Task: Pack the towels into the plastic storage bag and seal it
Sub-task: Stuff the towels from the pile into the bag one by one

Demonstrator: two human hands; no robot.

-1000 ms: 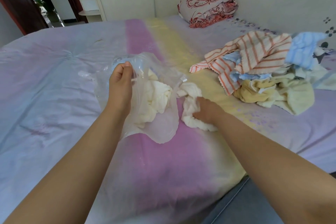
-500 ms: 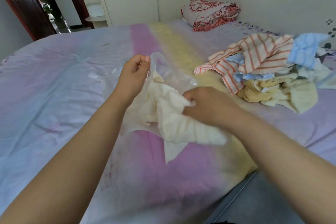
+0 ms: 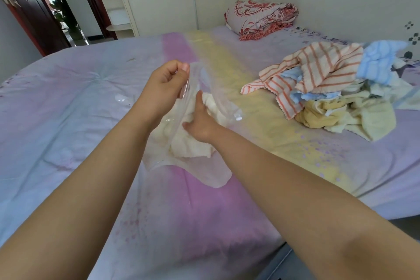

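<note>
A clear plastic storage bag [image 3: 212,173] lies on the bed's middle with its mouth lifted. My left hand [image 3: 163,84] pinches the bag's upper rim and holds it up. My right hand [image 3: 200,123] is inside the bag's mouth, its fingers sunk into a cream towel [image 3: 188,148] that sits partly inside; the fingertips are hidden by cloth and plastic. A pile of loose towels [image 3: 329,95] lies to the right: an orange-striped one on top, with blue, yellow and cream ones under and beside it.
The bed [image 3: 68,120] has a lilac, pink and yellow sheet. A folded red-patterned quilt [image 3: 261,19] sits at the far headboard end. The bed's near edge runs at the lower right, with grey floor [image 3: 284,266] below. A doorway and shelves stand far left.
My right hand picked the cream towel up off the sheet and carried it left into the bag's mouth. My left hand raised the bag's rim higher.
</note>
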